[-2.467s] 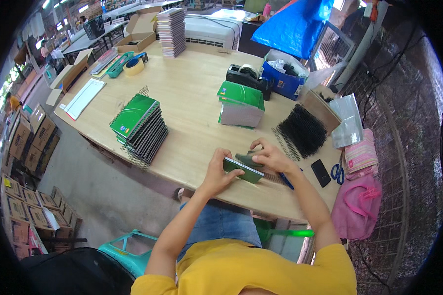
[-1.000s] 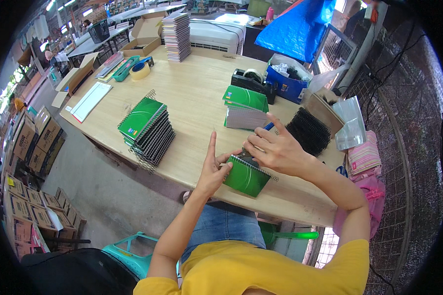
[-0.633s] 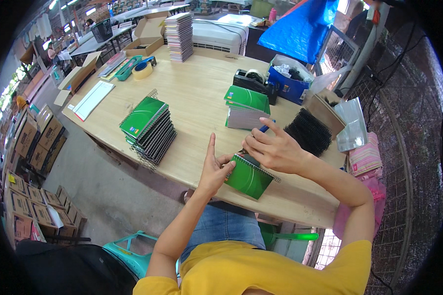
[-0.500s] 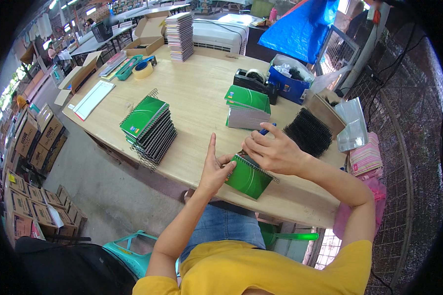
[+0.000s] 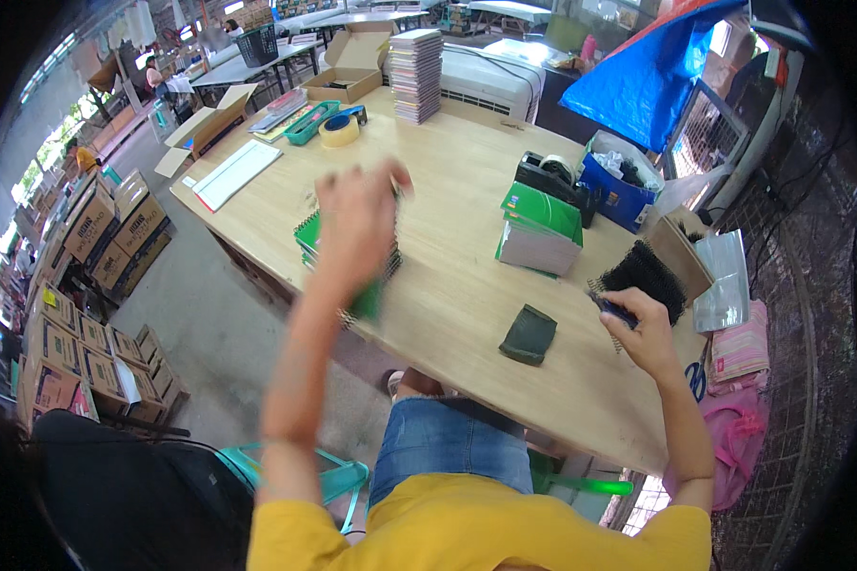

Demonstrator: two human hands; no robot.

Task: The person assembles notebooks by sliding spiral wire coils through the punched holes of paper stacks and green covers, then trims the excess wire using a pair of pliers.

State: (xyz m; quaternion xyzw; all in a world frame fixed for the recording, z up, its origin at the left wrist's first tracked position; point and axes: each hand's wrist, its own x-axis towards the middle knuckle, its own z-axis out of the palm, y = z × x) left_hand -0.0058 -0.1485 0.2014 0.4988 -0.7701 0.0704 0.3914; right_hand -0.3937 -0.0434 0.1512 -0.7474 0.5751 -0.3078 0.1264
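My left hand (image 5: 357, 228), smeared by motion, is over a stack of green spiral notebooks (image 5: 307, 238) on the left of the table. Under its wrist shows a blurred green spiral notebook (image 5: 366, 301), seemingly held; its contact with the fingers is hidden. On the right, my right hand (image 5: 646, 328) is closed around a dark blue-handled tool (image 5: 619, 310), likely pliers, its jaws hidden. That hand is beside a pile of black binding coils (image 5: 649, 278). Between my hands lies a dark, squarish block (image 5: 528, 335). Beyond it stand green-covered notebooks without visible coils (image 5: 541, 238).
Behind the green-covered pile are a tape dispenser (image 5: 548, 176) and a blue box (image 5: 621, 181). Blue-handled scissors (image 5: 697, 381) sit at the right table edge. A tall notebook stack (image 5: 415, 76), yellow tape roll (image 5: 340, 131) and white sheet (image 5: 238, 174) occupy the far side.
My left hand has moved from the front of the table to the left stack, the notebook apparently with it. My right hand has shifted right toward the coils. The dark block is now uncovered.
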